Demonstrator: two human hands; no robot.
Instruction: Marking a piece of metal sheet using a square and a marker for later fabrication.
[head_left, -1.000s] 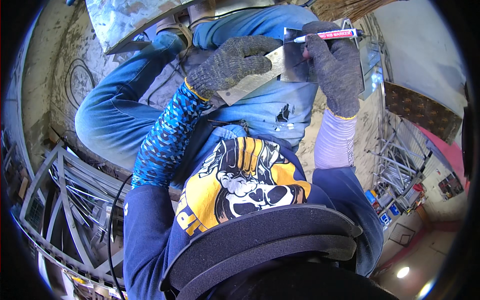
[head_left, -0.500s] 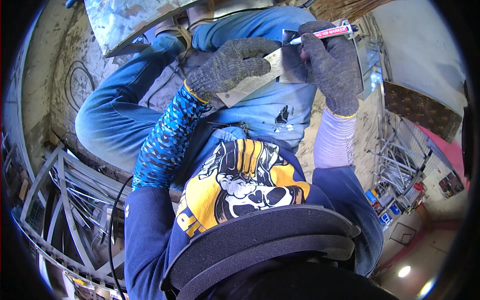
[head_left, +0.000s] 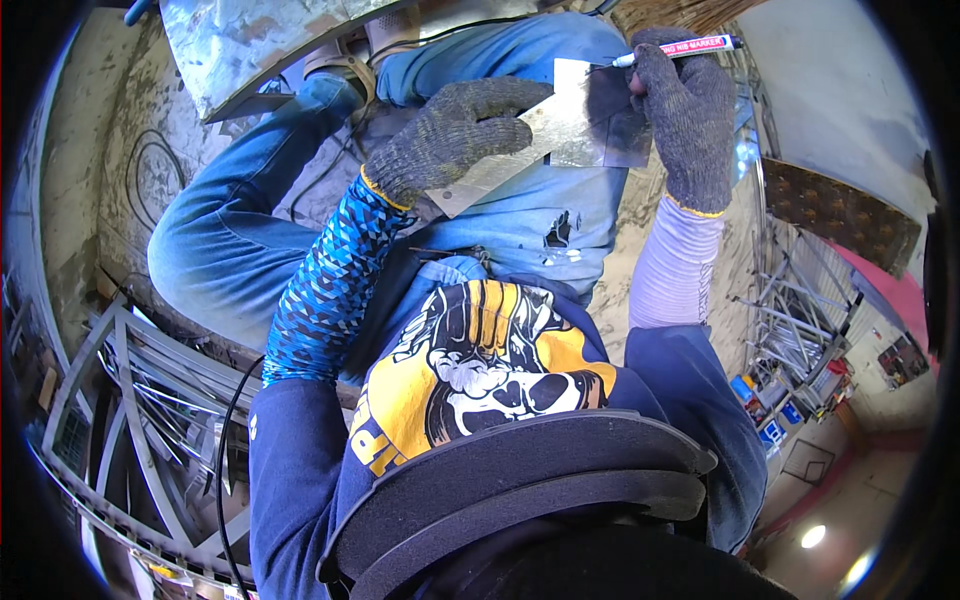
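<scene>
My left hand (head_left: 455, 140), in a dark grey knitted glove, grips a flat metal strip (head_left: 490, 180) with a small hole near its lower end. The strip lies aslant over my thigh, its upper end against a shiny square metal plate (head_left: 578, 135). Between the thumb and fingers of my gloved right hand (head_left: 690, 130) is a white marker pen (head_left: 705, 45) with a red label. Its tip points left, at the plate's upper right part. My right hand's shadow darkens part of the plate, and the hand hides the plate's right edge.
A metal-topped bench or sheet (head_left: 260, 50) stands at the far left. Metal frames and bars (head_left: 150, 430) are stacked at the lower left, and a dark cable (head_left: 155, 165) coils on the floor. More metal bars (head_left: 800, 305) and a brown patterned panel (head_left: 840, 215) are at the right.
My right hand has shifted to the right with the marker, baring more of the plate, whose upper left now shines brightly. My left hand has drifted slightly left with the strip.
</scene>
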